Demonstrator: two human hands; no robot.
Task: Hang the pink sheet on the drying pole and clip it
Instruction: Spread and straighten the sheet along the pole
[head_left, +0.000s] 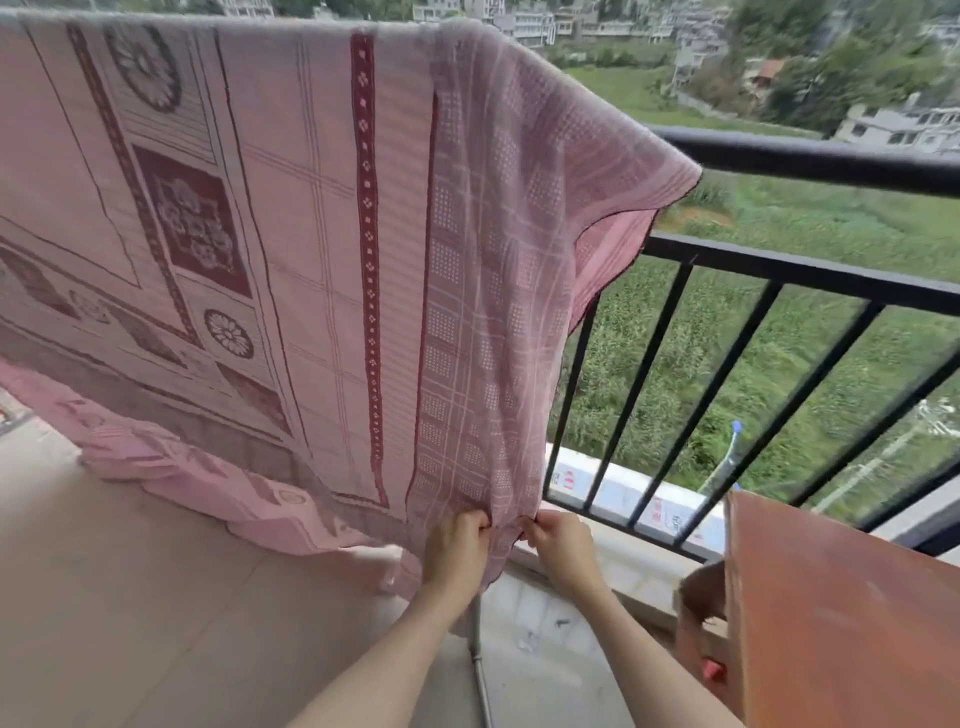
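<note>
Railing (810, 273) blocks right; brown board (841, 613) crowds near right; left floor (130, 597) open.

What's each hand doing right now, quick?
Left hand: closed, pinching the lower edge of the pink sheet.
Right hand: closed, pinching the same edge just beside it.

A black metal railing (810, 270) with upright bars ran along the balcony edge above a low white ledge (623, 493). A reddish-brown board (841, 613) stood at the lower right on the beige tiled floor (156, 597). Beyond lay green fields (779, 364) and distant houses (898, 127)
</note>
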